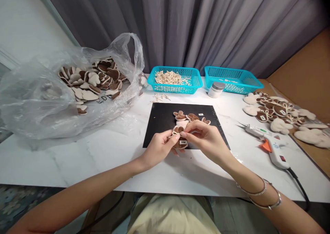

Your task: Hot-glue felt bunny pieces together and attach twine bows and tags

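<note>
My left hand [159,146] grips a small brown plush bunny patch [177,145] with a cream edge, thumb on top and fingers underneath. A cream string bow [175,133] lies across the patch below its ears, above a small white lettered label [183,142]. The thumb and forefinger of my right hand [206,136] are closed in a pinch at the right side of the bow. Both hands are over the front part of a black mat [160,124]. Behind them on the mat lie several more brown patches [180,116] and a loose white label [201,114].
A clear plastic bag [38,107] of patches lies left. At the back stand a blue basket [175,89] of string bows, a second blue basket [247,88] and a jar [216,90]. A glue gun [277,153] and bow-tied patches [279,111] lie right.
</note>
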Demonstrator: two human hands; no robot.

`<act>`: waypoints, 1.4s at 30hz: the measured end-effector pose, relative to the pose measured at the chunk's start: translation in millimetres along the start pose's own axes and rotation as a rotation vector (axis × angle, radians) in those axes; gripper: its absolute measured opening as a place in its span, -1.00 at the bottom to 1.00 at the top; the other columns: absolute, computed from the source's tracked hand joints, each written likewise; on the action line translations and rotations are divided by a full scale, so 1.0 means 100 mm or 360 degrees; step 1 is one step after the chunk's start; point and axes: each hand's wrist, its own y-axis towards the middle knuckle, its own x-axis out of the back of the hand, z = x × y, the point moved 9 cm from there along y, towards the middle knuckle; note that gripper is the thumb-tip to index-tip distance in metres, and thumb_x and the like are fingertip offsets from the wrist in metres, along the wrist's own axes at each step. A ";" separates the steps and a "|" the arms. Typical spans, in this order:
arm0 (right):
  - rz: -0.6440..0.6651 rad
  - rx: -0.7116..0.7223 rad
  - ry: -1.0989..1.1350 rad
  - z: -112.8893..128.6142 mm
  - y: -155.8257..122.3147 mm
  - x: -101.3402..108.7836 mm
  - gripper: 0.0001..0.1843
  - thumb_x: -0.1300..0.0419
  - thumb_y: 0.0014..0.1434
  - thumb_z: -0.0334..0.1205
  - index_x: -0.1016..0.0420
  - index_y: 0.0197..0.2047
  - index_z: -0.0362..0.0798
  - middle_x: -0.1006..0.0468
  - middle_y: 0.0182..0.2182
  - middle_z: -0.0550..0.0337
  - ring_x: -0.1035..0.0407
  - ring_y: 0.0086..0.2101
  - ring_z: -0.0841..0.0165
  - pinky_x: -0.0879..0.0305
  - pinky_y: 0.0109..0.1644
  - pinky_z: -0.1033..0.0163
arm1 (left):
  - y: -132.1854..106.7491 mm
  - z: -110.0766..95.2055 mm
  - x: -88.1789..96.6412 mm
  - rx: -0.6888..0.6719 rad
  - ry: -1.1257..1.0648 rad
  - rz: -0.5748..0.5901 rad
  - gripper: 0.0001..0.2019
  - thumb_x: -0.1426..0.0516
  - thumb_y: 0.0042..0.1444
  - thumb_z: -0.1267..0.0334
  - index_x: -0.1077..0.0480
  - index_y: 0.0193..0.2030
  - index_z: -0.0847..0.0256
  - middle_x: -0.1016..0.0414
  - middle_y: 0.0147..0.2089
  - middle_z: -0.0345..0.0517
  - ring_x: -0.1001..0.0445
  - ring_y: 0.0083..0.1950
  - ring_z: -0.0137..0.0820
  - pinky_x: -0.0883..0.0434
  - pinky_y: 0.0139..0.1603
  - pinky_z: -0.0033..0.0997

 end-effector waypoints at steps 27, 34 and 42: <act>-0.0215 0.0575 -0.0480 0.31 -0.09 0.02 -0.89 -0.15 0.12 -0.41 -0.41 -0.39 -0.04 -0.47 -0.36 0.15 -0.41 -0.33 0.38 -0.41 -0.28 0.25 | 0.01 -0.10 0.05 -0.0034 0.0012 -0.0035 -0.76 -0.04 0.15 0.13 -0.34 -0.37 0.28 -0.34 -0.45 -0.24 -0.36 -0.38 -0.49 -0.34 -0.41 -0.55; -0.0233 0.0586 -0.0479 0.31 -0.10 0.01 -0.87 -0.14 0.12 -0.44 -0.40 -0.40 -0.04 -0.46 -0.37 0.16 -0.40 -0.37 0.41 -0.40 -0.31 0.29 | 0.02 -0.07 0.09 -0.0063 0.0145 -0.0099 -0.74 -0.03 0.15 0.10 -0.31 -0.39 0.27 -0.22 -0.49 -0.28 -0.25 -0.43 -0.51 -0.32 -0.43 -0.55; -0.0221 0.0612 -0.0470 0.34 -0.12 0.01 -0.87 -0.15 0.11 -0.44 -0.42 -0.40 -0.03 -0.48 -0.37 0.16 -0.41 -0.32 0.38 -0.38 -0.24 0.26 | 0.02 -0.08 0.11 -0.0113 0.0201 -0.0128 -0.75 -0.04 0.14 0.10 -0.33 -0.36 0.26 -0.25 -0.48 -0.28 -0.26 -0.45 -0.53 -0.27 -0.48 -0.57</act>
